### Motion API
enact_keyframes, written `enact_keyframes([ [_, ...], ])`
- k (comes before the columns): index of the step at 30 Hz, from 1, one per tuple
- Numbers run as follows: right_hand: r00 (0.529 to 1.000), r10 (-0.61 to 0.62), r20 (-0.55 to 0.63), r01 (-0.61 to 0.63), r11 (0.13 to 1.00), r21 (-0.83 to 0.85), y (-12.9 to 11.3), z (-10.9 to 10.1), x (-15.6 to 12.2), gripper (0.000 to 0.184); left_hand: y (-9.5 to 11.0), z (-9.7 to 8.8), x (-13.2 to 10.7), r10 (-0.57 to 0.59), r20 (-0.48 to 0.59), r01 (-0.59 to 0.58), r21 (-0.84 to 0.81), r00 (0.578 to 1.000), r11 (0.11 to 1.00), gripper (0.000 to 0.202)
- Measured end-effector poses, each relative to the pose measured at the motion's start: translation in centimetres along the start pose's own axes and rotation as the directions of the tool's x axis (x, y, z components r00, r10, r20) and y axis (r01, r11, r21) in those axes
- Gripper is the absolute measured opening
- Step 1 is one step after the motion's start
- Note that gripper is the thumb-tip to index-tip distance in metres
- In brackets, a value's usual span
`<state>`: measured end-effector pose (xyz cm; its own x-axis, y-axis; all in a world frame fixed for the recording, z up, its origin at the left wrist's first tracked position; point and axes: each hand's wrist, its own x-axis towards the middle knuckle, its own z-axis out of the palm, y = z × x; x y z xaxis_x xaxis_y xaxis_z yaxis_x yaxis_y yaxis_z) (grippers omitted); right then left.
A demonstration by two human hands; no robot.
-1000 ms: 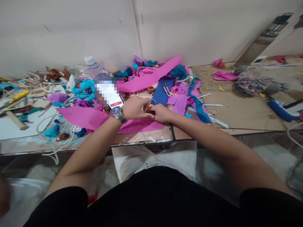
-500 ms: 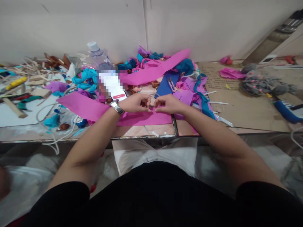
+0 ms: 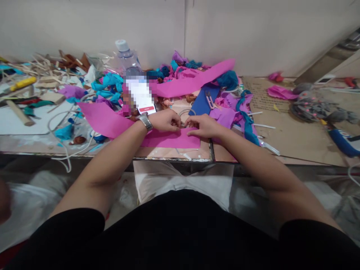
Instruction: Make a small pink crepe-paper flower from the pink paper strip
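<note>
Pink paper strip laid along the desk front
Left hand and right hand are curled narrow at its far edge; whether anything's pinched can't be told, tbh.

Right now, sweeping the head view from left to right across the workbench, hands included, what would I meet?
Yellow handle → crumpled purple scrap → capped clear bottle → left hand → right hand → dark teal strip → grey bundle with pink specks.
</note>
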<state>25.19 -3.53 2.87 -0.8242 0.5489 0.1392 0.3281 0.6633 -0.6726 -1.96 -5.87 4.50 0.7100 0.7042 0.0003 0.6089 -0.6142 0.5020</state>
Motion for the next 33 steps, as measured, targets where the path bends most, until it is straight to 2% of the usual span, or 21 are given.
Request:
enact_keyframes([
  [6,1.0,0.018,0.021,-0.018,1.0,0.021,1.4,-0.7,-0.2,0.031,0.0,-0.3,-0.4,-0.049,0.05,0.047,0.042,0.998,0.998,0.017],
  [13,1.0,0.01,0.027,-0.01,1.0,-0.01,1.4,0.0,0.0,0.03,0.1,0.5,0.3,0.043,0.006,-0.043,0.016,0.999,0.999,0.035],
  [19,1.0,0.009,0.016,-0.009,1.0,-0.021,1.2,0.1,0.0,0.03,-0.1,2.0,1.1,0.011,-0.086,-0.007,0.044,0.996,0.999,0.031],
  [28,1.0,0.018,-0.02,-0.018,1.0,0.0,0.9,-0.2,0.0,0.026,-0.3,1.5,0.9,0.049,-0.099,-0.051,-0.009,0.994,0.999,0.026],
  [33,0.999,0.014,-0.03,-0.015,1.0,-0.008,1.2,-0.1,0.1,0.024,-0.6,1.5,1.0,0.073,-0.111,-0.07,0.028,0.991,0.997,0.022],
])
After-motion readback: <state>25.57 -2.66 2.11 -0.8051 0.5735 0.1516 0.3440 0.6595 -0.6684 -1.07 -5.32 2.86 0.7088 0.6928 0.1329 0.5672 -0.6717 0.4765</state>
